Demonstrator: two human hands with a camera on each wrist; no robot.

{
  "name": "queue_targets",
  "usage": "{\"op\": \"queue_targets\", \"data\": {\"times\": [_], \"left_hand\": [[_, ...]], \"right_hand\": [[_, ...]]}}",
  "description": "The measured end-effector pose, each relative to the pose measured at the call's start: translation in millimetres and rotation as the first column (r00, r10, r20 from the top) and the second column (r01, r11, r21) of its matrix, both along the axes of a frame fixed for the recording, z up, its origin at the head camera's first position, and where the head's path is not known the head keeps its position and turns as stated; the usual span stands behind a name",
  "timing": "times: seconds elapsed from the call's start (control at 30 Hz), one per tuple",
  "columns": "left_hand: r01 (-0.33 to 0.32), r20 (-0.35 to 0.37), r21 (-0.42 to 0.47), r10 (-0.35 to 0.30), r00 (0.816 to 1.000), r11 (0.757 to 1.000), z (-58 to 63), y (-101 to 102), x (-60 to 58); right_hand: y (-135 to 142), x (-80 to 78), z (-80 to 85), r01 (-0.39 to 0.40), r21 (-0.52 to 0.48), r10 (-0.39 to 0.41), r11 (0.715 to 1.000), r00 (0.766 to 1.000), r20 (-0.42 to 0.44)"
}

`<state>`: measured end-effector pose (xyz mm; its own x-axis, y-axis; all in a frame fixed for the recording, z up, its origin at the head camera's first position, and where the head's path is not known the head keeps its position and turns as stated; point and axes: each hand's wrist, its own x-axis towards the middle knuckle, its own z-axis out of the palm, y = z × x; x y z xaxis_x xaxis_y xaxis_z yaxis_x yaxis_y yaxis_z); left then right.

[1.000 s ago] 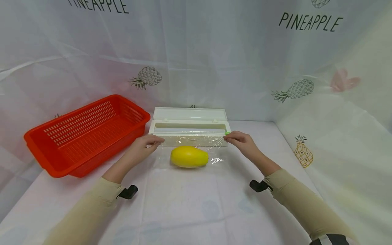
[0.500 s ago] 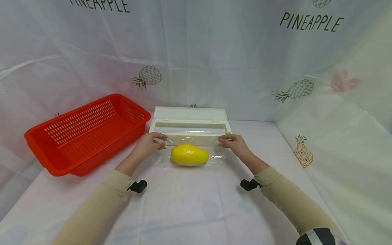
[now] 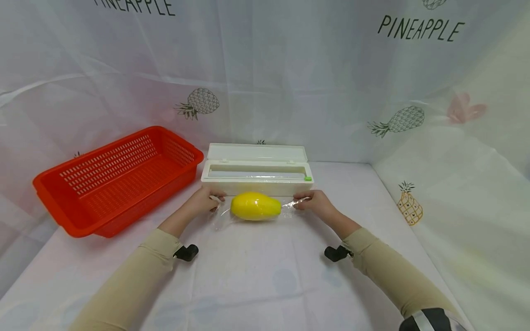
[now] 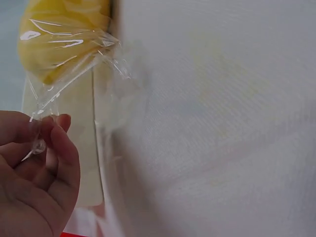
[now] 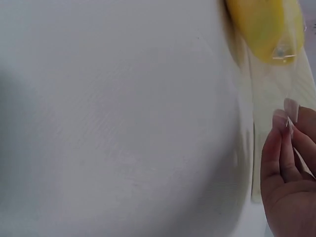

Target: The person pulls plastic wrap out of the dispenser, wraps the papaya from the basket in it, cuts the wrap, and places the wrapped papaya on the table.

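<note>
A yellow papaya-like fruit [image 3: 255, 206] lies on the table, partly covered by clear plastic wrap [image 3: 289, 207]. My left hand [image 3: 204, 200] pinches the wrap's left end between thumb and fingers. In the left wrist view the gathered wrap [image 4: 103, 42] stretches from the yellow fruit [image 4: 59, 34] to the left hand [image 4: 42, 182]. On the other side my right hand [image 3: 315, 203] pinches the right end. The right wrist view has the right hand's [image 5: 291, 163] fingertips together on the film, just short of the fruit [image 5: 266, 29].
Directly behind the fruit stands a white wrap dispenser [image 3: 256, 187], lid raised, with a green slider [image 3: 308, 179] at its right end. A red plastic basket [image 3: 124, 184] sits at the left. A patterned cloth hangs behind the table.
Both hands have come down from the dispenser's front edge toward the fruit, drawing closer together. The wrap has left the dispenser's front and now lies over the fruit, its ends gathered.
</note>
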<state>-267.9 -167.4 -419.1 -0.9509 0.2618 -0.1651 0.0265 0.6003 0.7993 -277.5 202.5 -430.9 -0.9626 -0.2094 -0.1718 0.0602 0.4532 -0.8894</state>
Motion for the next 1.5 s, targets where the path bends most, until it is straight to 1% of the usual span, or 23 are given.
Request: {"op": "queue_targets", "data": {"times": [0.1,0.2,0.27,0.33,0.4,0.5,0.6,0.67,0.73,0.87,0.93,1.07,1.13,1.23,1.3,1.37,1.43,1.5], "left_hand": [[0.002,0.025,0.024,-0.003,1.000,1.000,-4.9,-1,-1.4],[0.031,0.036,0.032,-0.032,0.999,0.999,-9.0,-2,-0.9],[0.044,0.047,0.027,-0.045,0.998,0.999,-10.9,-1,0.7],[0.053,0.063,0.030,-0.055,0.996,0.998,-11.7,-1,2.7],[0.049,0.081,0.033,-0.051,0.995,0.998,-11.4,0,4.8],[0.053,0.083,0.035,-0.055,0.995,0.998,-10.2,1,7.2],[0.050,0.076,0.030,-0.052,0.996,0.998,-9.2,1,8.9],[0.036,0.080,0.026,-0.038,0.996,0.999,-8.9,1,9.9],[0.020,0.079,0.024,-0.022,0.997,0.999,-9.0,1,10.4],[-0.019,0.087,0.040,0.015,0.996,0.999,-10.0,-3,9.7],[-0.034,0.088,0.070,0.028,0.996,0.997,-9.9,-4,9.0],[-0.045,0.087,0.146,0.033,0.996,0.988,-7.8,-7,9.3],[-0.073,0.100,0.179,0.056,0.993,0.981,-6.4,-8,10.4],[-0.130,0.156,0.250,0.092,0.983,0.960,-5.1,-9,11.5],[-0.179,0.208,0.306,0.118,0.971,0.935,-5.5,-9,11.3],[-0.219,0.259,0.356,0.129,0.957,0.909,-5.5,-10,11.3],[-0.252,0.294,0.377,0.143,0.945,0.891,-5.6,-12,11.5],[-0.282,0.319,0.381,0.161,0.934,0.881,-5.8,-13,11.7]], "right_hand": [[2,-1.7,-5.8,-0.010,0.018,0.009,1.000,0.998,0.055],[4,-2.3,-11.0,-0.017,0.047,0.013,0.999,0.997,0.077],[5,-0.8,-12.6,-0.029,0.058,0.025,0.998,0.997,0.074],[5,2.0,-13.5,-0.049,0.066,0.045,0.997,0.997,0.061],[4,5.5,-13.6,-0.074,0.077,0.071,0.994,0.996,0.047],[2,10.8,-12.9,-0.125,0.144,0.126,0.982,0.992,0.002],[-1,15.6,-11.6,-0.161,0.224,0.178,0.961,0.982,-0.057],[-2,18.3,-11.5,-0.170,0.268,0.199,0.948,0.976,-0.087],[-2,20.5,-11.9,-0.172,0.287,0.207,0.942,0.974,-0.097],[-1,23.8,-13.6,-0.169,0.301,0.203,0.939,0.975,-0.088],[1,25.2,-12.8,-0.162,0.282,0.192,0.946,0.978,-0.080],[4,26.6,-10.1,-0.153,0.237,0.180,0.959,0.979,-0.098],[6,26.1,-9.9,-0.140,0.217,0.163,0.966,0.982,-0.094],[8,25.9,-9.5,-0.111,0.183,0.126,0.977,0.989,-0.073],[9,26.0,-8.5,-0.085,0.148,0.093,0.985,0.995,-0.048],[10,26.5,-6.7,-0.064,0.121,0.068,0.991,0.997,-0.026],[11,26.7,-5.4,-0.046,0.100,0.047,0.994,0.999,-0.007],[13,27.3,-3.8,-0.023,0.084,0.022,0.996,1.000,0.009]]}}
